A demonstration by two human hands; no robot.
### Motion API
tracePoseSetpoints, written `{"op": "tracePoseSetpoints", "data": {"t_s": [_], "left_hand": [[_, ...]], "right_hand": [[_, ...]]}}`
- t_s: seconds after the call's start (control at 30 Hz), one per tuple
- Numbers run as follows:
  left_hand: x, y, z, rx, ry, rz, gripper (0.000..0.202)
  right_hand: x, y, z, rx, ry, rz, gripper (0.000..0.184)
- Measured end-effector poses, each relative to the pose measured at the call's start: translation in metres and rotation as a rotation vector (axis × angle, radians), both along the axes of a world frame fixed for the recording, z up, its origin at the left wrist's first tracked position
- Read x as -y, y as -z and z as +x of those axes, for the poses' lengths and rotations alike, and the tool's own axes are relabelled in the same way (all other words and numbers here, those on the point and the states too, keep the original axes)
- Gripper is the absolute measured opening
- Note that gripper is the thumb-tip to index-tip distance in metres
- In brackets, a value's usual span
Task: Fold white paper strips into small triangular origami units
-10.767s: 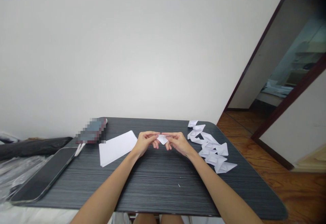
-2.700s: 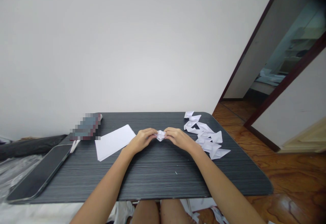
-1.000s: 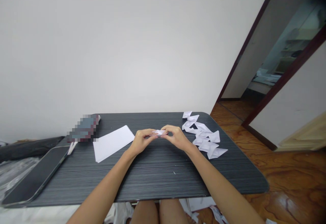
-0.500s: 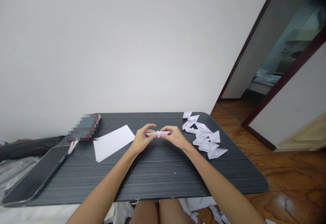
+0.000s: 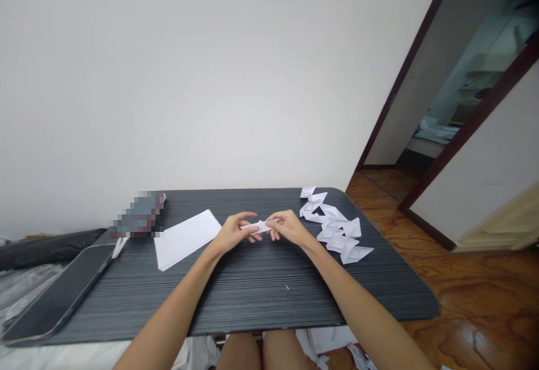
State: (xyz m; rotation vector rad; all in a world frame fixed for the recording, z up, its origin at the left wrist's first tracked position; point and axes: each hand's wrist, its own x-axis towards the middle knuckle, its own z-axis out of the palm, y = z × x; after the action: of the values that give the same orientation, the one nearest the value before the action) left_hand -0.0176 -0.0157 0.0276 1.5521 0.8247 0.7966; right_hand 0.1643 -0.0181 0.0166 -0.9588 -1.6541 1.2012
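Observation:
A small folded white paper boat (image 5: 261, 226) is held above the middle of the dark table. My left hand (image 5: 234, 233) pinches its left end between thumb and fingers. At the other end, my right hand (image 5: 287, 227) is closed on the paper, thumb on the near side. Parts of the paper are covered by the fingers of both hands. Several finished-looking folded paper boats (image 5: 337, 228) lie in an overlapping cluster to the right of my right hand. Left of my left hand rests a stack of flat white paper sheets (image 5: 187, 239).
The dark wood-grain table (image 5: 252, 297) stands against a white wall. On its left are a blurred-out object (image 5: 138, 215), a white cable (image 5: 119, 246) and a dark flat device (image 5: 67, 291). A doorway opens at the right, and paper scraps (image 5: 357, 356) lie below the table.
The folded paper has tilted, its right end now higher, with more of its near face showing. My fingers have shifted their hold on it. The camera view has moved slightly.

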Motion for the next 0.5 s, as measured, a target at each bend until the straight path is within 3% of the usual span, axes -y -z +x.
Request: {"op": "tracePoseSetpoints", "data": {"t_s": [0.1, 0.23, 0.5], "left_hand": [[0.0016, 0.0022, 0.0030, -0.092, 0.031, 0.083, 0.035], [0.0031, 0.0018, 0.0054, -0.190, 0.038, 0.186, 0.026], [0.0067, -0.0030, 0.0019, -0.233, 0.088, 0.116, 0.035]], "right_hand": [[0.0031, -0.0002, -0.0033, 0.056, -0.023, 0.030, 0.024], [0.0084, -0.0027, -0.0067, 0.132, -0.016, 0.058, 0.019], [0.0093, 0.0007, -0.0007, 0.090, -0.060, 0.017, 0.027]]}}
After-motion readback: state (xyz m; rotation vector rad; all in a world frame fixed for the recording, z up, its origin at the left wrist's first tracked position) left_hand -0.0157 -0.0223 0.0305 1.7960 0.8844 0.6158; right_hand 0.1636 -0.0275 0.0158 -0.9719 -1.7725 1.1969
